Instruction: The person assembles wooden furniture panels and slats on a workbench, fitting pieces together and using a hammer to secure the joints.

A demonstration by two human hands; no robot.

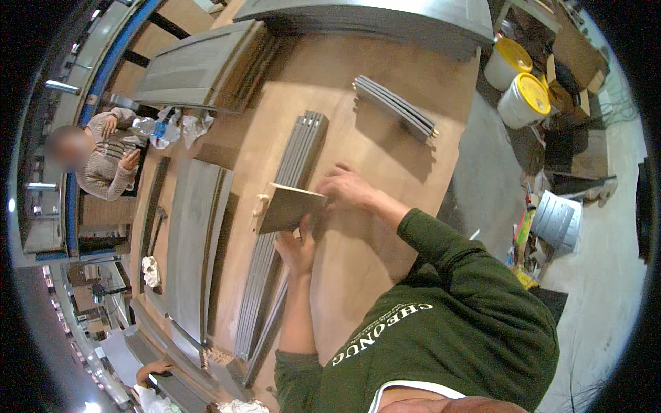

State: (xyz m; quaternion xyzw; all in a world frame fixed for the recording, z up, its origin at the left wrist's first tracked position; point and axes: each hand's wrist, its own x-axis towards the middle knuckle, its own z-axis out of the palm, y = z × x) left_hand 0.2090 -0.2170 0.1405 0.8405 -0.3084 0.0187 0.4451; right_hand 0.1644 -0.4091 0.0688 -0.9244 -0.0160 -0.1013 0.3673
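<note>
Left hand point(296, 251): pinches small panel at near edge, thumb on the face seen from above; rest of grip hidden, can't tell more.
Right hand point(346, 187): bent, at panel's R corner; touching or just beside, can't tell; pinching or not, also unclear.
Small panel point(292, 210): held tilted over long strips, approx. mid desk point(275, 117); dark face, pale far edge. Small pale item point(261, 204) at L end, too blurry to ID.
Long strips point(308, 138): grey, side by side lengthwise on desk, partly hidden behind panel. Loose strip point(265, 337) alongside, nr bottom end.
Strip bundle point(396, 107): grey w/ pale tips, farther off to R, well apart from both hands.
Grey boards point(189, 234): to L of long strips; more in stack point(196, 69) beyond, plus big pile point(372, 14) at far end.
Hammer-like tool point(158, 224): far L, nr white cloth point(151, 272); not in use.
Panel work, done: up off desk, in hand; strips apparently sorted into separate groups.
Panel work, left: prob. still mid-handling, not yet set down; no join to strips visible. Total remaining: can't tell.
Co-worker point(107, 155): across at L, nr clear bottle point(144, 126); not touching panel or strips.
</note>
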